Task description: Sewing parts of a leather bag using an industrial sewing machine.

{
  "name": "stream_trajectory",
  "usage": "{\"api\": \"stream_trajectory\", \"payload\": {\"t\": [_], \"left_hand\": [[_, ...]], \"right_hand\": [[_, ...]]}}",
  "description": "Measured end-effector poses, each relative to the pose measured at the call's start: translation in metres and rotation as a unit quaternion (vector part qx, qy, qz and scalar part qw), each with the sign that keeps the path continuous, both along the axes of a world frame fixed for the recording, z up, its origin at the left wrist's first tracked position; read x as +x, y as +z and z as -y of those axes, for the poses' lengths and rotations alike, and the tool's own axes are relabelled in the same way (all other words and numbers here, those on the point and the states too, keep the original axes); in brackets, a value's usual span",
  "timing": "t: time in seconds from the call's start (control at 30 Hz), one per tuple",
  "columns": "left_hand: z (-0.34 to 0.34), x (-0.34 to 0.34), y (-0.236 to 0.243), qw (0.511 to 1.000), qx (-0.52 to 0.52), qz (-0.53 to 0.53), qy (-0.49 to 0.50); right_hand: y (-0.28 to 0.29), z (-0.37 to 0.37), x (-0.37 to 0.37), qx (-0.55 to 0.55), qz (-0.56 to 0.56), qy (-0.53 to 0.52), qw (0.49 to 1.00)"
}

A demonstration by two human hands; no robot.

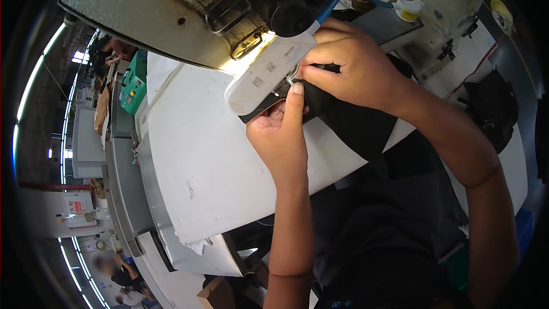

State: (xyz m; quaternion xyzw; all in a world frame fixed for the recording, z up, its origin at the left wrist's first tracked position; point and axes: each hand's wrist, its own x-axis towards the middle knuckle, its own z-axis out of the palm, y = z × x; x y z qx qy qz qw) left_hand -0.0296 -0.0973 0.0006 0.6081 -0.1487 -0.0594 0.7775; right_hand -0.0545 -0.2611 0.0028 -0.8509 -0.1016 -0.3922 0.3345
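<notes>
Both hands (320, 97) on black fabric (349, 123) (white-labelled)

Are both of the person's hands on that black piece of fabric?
Yes, the left hand and right hand both pinch the black fabric beside the sewing machine.
</notes>
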Motion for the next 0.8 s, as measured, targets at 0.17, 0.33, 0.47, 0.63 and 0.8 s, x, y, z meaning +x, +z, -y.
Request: {"api": "stream_trajectory", "payload": {"t": [0.17,0.33,0.47,0.63,0.8], "left_hand": [[-0.001,0.003,-0.006,1.0,0.008,0.005,-0.005],[-0.003,0.005,-0.006,1.0,0.012,0.001,-0.007],[-0.005,0.009,-0.01,1.0,0.0,-0.001,-0.018],[-0.007,0.015,-0.016,0.999,-0.02,-0.017,-0.037],[-0.008,0.019,-0.021,0.998,-0.035,-0.019,-0.039]], "right_hand": [[-0.003,0.0,0.003,0.003,0.012,-0.002,1.0],[0.001,0.0,0.0,0.002,-0.006,-0.014,1.0],[0.001,0.001,0.0,0.008,-0.014,0.0,1.0],[0.002,0.0,0.0,0.007,-0.023,-0.011,1.0],[0.004,0.0,0.001,0.006,-0.019,-0.005,1.0]]}}
